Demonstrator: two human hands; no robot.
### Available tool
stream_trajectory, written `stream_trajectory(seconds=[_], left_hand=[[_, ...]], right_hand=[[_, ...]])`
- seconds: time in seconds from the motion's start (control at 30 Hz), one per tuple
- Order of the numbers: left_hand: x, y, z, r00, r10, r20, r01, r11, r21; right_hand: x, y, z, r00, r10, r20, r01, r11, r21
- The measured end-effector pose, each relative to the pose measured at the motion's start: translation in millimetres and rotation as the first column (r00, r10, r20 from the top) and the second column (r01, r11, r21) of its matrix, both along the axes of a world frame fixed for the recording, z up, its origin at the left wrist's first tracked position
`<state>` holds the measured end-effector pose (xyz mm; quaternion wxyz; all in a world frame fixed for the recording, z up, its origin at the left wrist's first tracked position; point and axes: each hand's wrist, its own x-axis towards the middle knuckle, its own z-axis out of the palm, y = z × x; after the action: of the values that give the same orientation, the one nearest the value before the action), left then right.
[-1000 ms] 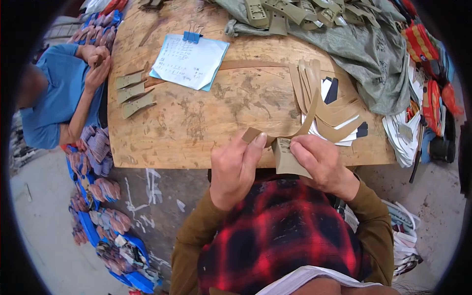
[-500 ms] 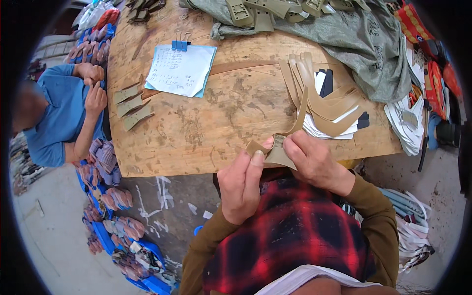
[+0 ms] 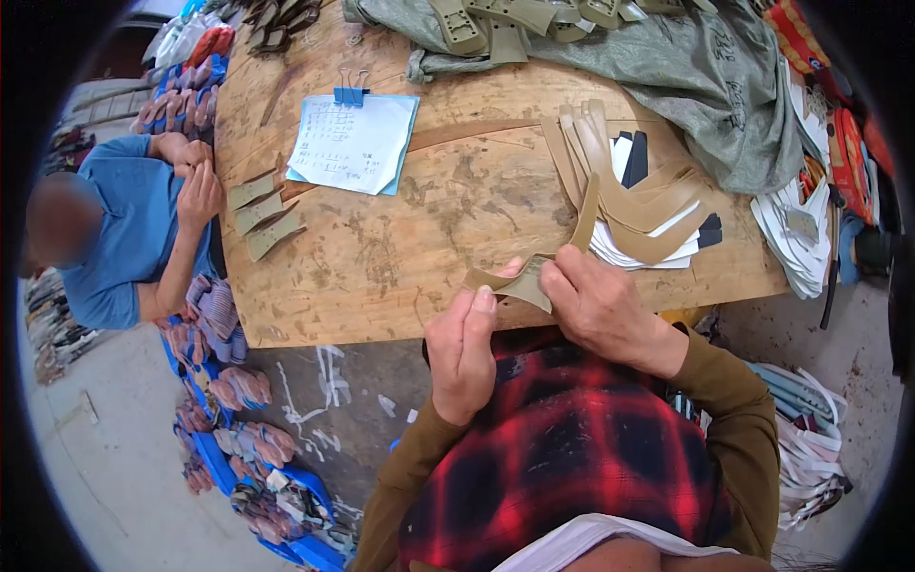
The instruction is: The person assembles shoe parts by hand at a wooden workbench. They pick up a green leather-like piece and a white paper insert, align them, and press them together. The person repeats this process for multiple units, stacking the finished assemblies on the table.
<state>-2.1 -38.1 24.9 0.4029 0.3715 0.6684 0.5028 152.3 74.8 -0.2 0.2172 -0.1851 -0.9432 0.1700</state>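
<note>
tan piece: a flat, curved khaki strap piece (image 3: 519, 282), olive-tan, held at the near edge of the wooden table (image 3: 400, 257); one long arm rises toward the pile beyond it.
hidden: its middle sits under the right thumb, so the full outline cannot be made out; how its long arm ends among the pile is hard to tell.
left hand: left hand (image 3: 464, 353) is curled loosely, thumb and forefinger tips pinching the piece's left end.
right hand: right hand (image 3: 600, 310) is closed over the piece's right part, fingers folded on top.
pile: fanned stack of tan straps (image 3: 629, 205) just beyond the hands, with white and black cut pieces under it.
paper: pale blue-backed sheet (image 3: 353, 143) with a blue binder clip, well apart to the left.
small cuts: three tan pieces (image 3: 262, 214) at the table's left edge, near another person's hand (image 3: 198, 195).
cloth: grey-green fabric (image 3: 686, 76) across the far side, partly cut off by the rim.
</note>
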Motion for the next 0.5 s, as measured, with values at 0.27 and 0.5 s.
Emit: stream_trajectory(seconds=[0.27, 0.5], left_hand=[[-7.4, 9.2, -14.2, 0.873, -0.121, 0.473, 0.041, 0.984, 0.175], [-7.8, 21.0, -34.4, 0.874, -0.081, 0.478, -0.060, 0.960, 0.272]], right_hand=[[0.1, 8.2, 14.5, 1.000, -0.001, 0.029, 0.012, 0.929, -0.371], [-7.9, 12.8, 40.0, 0.991, 0.093, -0.095, -0.132, 0.585, -0.800]])
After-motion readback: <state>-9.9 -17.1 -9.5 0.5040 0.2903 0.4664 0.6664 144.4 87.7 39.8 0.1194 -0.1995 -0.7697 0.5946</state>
